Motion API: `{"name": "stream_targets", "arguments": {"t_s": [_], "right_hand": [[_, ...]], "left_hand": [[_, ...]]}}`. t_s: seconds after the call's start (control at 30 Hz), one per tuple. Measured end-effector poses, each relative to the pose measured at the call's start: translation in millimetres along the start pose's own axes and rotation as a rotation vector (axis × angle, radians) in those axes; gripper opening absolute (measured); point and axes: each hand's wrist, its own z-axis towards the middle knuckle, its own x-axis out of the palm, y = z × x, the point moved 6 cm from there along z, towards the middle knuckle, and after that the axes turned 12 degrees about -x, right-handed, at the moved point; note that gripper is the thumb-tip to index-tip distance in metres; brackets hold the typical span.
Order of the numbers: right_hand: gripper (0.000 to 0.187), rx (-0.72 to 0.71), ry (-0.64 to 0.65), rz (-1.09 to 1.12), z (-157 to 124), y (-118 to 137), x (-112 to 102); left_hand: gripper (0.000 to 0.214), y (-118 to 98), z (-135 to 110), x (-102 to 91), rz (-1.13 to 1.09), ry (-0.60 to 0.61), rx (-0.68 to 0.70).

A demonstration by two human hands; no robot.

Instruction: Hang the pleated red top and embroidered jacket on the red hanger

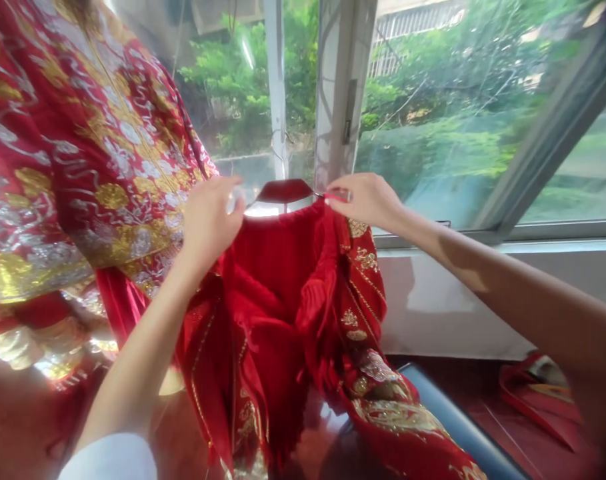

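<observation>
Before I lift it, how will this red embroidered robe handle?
The red embroidered robe looks floppy, hanging in soft folds from the red hanger. The gold embroidery probably adds weight and stiffness at its edges. Its glossy fabric may be slippery.

Left hand [210, 223] and right hand [365, 200] hold up a red embroidered robe [273, 313] on a hanger [283, 191].

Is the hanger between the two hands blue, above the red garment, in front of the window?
No, the hanger is red, not blue, as the head view shows. The rest stands: it is between the left hand and the right hand, above the red garment, in front of the window.
</observation>
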Motion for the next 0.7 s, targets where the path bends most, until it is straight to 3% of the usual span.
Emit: {"name": "stream_targets", "arguments": {"t_s": [0.1,0.17,0.23,0.3,0.37,0.43,0.53,0.6,0.7], "right_hand": [[0.029,0.01,0.038,0.262,32.8,-7.9,16.3],[0.03,0.089,0.067,0.391,49.2,-9.1,28.5],[0.037,0.163,0.09,0.481,58.8,-7.8,38.2],[0.04,0.193,0.119,0.572,62.5,-4.0,46.0],[0.039,0.202,0.142,0.653,63.0,-1.0,51.0],[0.04,0.214,0.175,0.727,62.5,0.3,54.7],[0.038,0.248,0.238,0.817,62.4,1.4,58.0],[0.036,0.231,0.238,0.805,63.9,2.8,56.4],[0.035,0.179,0.213,0.703,66.3,6.1,51.6]], "left_hand": [[0.044,44.6,-24.5,-5.4,-0.049,0.185,-0.119],[0.048,54.3,-37.7,2.1,-0.138,0.331,-0.122],[0.049,52.7,-45.1,0.1,-0.087,0.262,-0.154],[0.048,43.3,-52.1,-10.4,0.125,0.056,-0.23],[0.05,31.3,-62.9,-14.7,0.333,-0.041,-0.324],[0.051,26.5,-74.2,-5.9,0.443,0.028,-0.411],[0.033,39.9,-86.3,15.5,0.455,0.173,-0.522],[0.025,57.1,-86.7,25.0,0.332,0.2,-0.555],[0.021,85.0,-76.7,26.3,-0.07,0.162,-0.602]]}}
